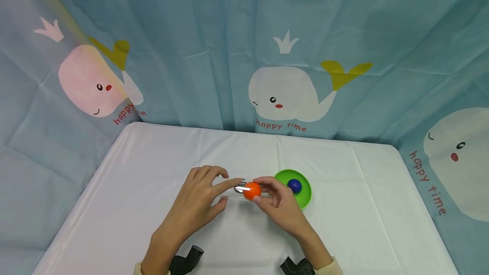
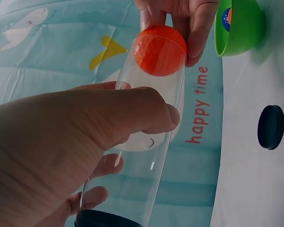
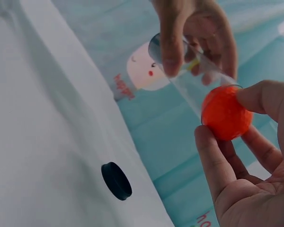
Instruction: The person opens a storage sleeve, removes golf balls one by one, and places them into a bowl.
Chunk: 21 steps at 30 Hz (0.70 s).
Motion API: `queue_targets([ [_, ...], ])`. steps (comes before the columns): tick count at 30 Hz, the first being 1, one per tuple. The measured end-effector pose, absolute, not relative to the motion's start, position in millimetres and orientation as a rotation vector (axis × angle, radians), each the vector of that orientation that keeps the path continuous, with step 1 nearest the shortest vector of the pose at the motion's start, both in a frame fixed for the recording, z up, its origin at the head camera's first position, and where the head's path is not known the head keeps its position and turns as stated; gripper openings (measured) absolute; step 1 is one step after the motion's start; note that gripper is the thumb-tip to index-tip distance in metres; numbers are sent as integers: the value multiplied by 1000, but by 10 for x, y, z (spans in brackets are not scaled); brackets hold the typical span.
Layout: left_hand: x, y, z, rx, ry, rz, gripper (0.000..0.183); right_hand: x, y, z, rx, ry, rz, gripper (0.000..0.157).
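My left hand (image 1: 200, 198) grips a clear plastic tube (image 2: 132, 189) around its middle. The tube's lower end in the left wrist view has a dark cap (image 2: 104, 220). At the other end sits an orange dimpled ball (image 1: 252, 190), partly inside the rim. Thumb and fingers of my right hand (image 1: 280, 203) pinch this ball at the tube's mouth. Just beyond the right hand is a green bowl (image 1: 305, 198) with a blue ball (image 1: 294, 186) in it. A bit of orange shows beside the blue one in the left wrist view.
A loose dark round cap (image 3: 116, 181) stands on the white-covered table (image 1: 366, 232). A light blue curtain (image 1: 206, 75) with printed whales hangs behind the table and along its sides. Black camera mounts (image 1: 187, 261) sit at both wrists.
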State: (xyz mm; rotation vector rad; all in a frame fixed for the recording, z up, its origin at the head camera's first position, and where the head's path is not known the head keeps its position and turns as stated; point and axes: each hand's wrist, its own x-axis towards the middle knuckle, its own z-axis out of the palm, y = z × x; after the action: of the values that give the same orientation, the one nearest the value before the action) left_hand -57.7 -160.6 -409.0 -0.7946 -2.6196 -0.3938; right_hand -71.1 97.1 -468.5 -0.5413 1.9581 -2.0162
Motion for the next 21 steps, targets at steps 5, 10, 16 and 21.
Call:
queue_targets([
  [5,-584,-1641,-4086,-729,-2676,-383,59,-721,1027,-4673,-551,1980,-2051,41],
  [10,-591,-1689,-4085,-691,-2696,-389,57,-728,1084,-4651,-513,1981,-2116,47],
  [16,-592,-1692,-4077,-703,-2691,-389,58,-763,1151,-4642,-476,2018,-2167,45],
  [21,-591,-1688,-4076,-700,-2704,-392,57,-772,1231,-4605,-468,2092,-2169,42],
])
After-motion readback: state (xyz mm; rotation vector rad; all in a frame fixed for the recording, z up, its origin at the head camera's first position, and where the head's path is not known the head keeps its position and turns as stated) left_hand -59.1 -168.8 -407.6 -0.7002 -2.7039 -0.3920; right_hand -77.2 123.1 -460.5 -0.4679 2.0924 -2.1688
